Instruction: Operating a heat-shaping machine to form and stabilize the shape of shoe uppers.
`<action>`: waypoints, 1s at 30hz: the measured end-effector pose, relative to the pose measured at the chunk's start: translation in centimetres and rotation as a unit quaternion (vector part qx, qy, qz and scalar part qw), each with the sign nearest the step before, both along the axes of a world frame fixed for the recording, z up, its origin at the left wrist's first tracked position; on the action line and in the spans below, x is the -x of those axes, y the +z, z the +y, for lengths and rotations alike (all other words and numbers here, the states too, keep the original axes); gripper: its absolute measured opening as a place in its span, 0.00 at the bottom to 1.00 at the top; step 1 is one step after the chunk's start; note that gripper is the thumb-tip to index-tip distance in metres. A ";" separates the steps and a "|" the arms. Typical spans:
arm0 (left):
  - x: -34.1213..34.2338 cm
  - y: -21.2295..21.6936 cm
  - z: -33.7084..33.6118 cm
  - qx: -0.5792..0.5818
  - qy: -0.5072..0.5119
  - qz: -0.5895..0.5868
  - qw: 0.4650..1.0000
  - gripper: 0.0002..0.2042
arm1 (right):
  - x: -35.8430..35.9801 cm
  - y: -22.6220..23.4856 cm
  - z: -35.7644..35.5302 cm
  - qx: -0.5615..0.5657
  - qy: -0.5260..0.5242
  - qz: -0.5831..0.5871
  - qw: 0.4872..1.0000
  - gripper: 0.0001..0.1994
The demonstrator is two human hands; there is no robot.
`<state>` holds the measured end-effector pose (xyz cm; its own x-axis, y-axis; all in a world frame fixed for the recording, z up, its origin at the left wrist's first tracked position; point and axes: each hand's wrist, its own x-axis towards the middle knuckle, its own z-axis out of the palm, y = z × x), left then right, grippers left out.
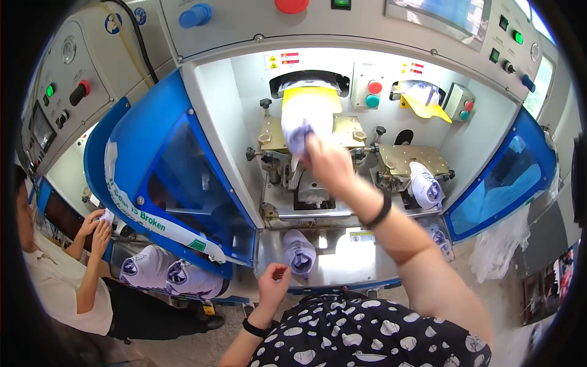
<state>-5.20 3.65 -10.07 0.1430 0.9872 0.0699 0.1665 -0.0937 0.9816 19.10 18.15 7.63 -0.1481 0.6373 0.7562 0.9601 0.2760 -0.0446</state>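
Note:
My right hand [330, 162] reaches into the lit machine bay, its fingers closed on the collar of a white and lavender sneaker [298, 136]. Bright light washes out the sneaker's front part, just below a yellow flap [313, 98]; whether they touch I cannot tell. My left hand [273, 285] is held low, fingers loosely curled with nothing visible in them. Just right of it, a second lavender sneaker [299, 252] sits on the metal ledge, its opening toward me.
Another sneaker [425, 185] leans at the right station by a brass-coloured plate [416, 160]. A blue windowed door [183, 171] stands at the left, another blue door [507, 177] at the right. Several sneakers [174, 272] sit left, near a co-worker [73, 275] handling a shoe.

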 end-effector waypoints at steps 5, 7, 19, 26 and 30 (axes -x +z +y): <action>-1.3 0.9 3.1 0.167 -0.135 -0.179 0.960 0.10 | 3.5 -9.5 -11.1 0.054 0.057 0.063 0.995 0.15; -3.0 2.8 5.1 0.241 -0.191 -0.249 0.918 0.21 | 3.4 -10.4 -10.9 0.097 -0.016 0.106 0.989 0.14; -10.8 2.4 9.7 0.395 -0.122 -0.468 0.781 0.18 | 1.7 -10.7 -7.9 0.133 -0.022 0.077 0.988 0.12; -10.7 2.1 10.8 0.390 -0.114 -0.483 0.776 0.14 | 2.5 -10.4 -7.1 0.137 -0.029 0.073 0.987 0.12; -10.9 1.8 11.3 0.400 -0.102 -0.475 0.777 0.15 | 2.6 -10.6 -6.9 0.147 -0.036 0.069 0.986 0.12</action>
<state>5.74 14.95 -8.25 0.5614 0.7328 -0.3845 -0.6067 0.6804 0.4110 16.53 11.24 -2.99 -0.0031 0.8366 0.5478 0.9560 0.1632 -0.2439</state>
